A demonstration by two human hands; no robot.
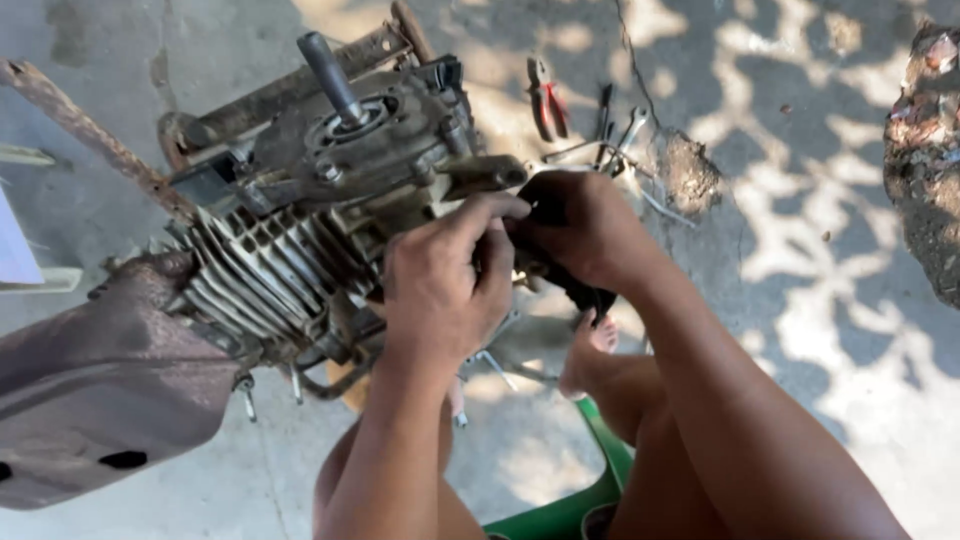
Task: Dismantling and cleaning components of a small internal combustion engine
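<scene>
**Both hands closed on a dark part at the engine's side**

Landmark: the small engine point(300, 220), grimy, finned cylinder, shaft sticking up, sitting on the concrete ground point(820, 330).

Nearest the camera: green stool edge point(580, 505) below the engine, between the person's knees. One bare foot point(590, 350) rests on the ground just right of the engine's lower edge.

Left hand point(440, 285): fingers curled, pressed against the engine's right side, fingertips meeting the right hand. Right hand point(580, 230): wrapped shut around a dark handled tool or part point(585, 292), black end poking out under the palm; exactly what it is cannot be told. Hands touching each other, both tight at the engine's right flank.

Left of the engine: brownish metal cover point(100, 390), touching the fins. A rusty bar point(80, 130) runs off to the engine's upper left.

Beyond the engine, to its right: red-handled pliers point(547, 100) and a loose heap of wrenches point(620, 135) on the ground, apart from the hands.
</scene>
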